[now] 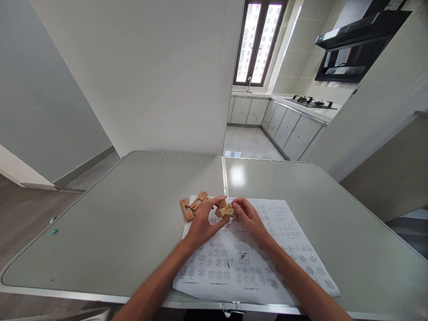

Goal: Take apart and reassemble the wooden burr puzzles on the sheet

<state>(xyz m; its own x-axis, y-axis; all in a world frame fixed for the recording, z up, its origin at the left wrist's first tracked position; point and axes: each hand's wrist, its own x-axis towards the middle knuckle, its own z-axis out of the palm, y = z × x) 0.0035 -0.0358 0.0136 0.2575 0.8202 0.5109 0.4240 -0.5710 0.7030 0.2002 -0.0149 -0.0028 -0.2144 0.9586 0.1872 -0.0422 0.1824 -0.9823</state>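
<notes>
Both of my hands meet over a printed paper sheet (254,263) on the grey table (133,232). Between them is a small cluster of joined wooden puzzle pieces (224,209). My left hand (203,223) pinches it from the left with curled fingers. My right hand (246,218) grips it from the right, fingertips closed on the wood. Two or three loose notched wooden bars (192,206) lie just left of my left hand, at the sheet's top left corner.
The sheet shows rows of small diagrams. A metal seam (224,176) splits the tabletop. A tiny teal object (54,232) lies near the left edge. Beyond the table are a white wall and a kitchen with cabinets (290,129), hob and range hood.
</notes>
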